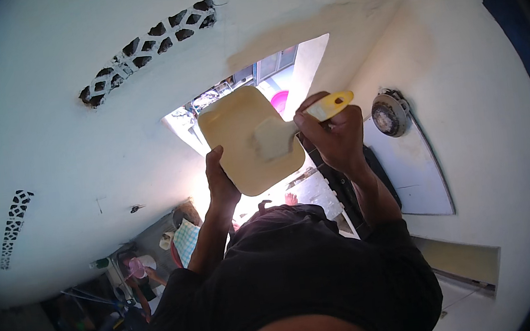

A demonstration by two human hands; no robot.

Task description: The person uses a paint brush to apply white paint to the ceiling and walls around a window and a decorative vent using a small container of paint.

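Observation:
In front of my chest, my left hand (220, 185) holds a shallow, pale yellow tray (234, 126) with rounded corners, thumb at its near left edge. My right hand (335, 134) is closed round a paintbrush with a yellow handle (338, 99) that has a hole at its end. The wide, pale head of the brush (273, 140) lies over the inside of the tray and is smeared by motion. Whether the head touches the tray's bottom, and what paint is in it, I cannot tell.
A bright doorway (315, 61) opens behind the tray, with a pink basin (280, 101) beyond it. Pale walls carry perforated vents (147, 46). To the right are a round, rusty object (389, 116) and a white panel (408, 162). Another person (140, 278) is at lower left.

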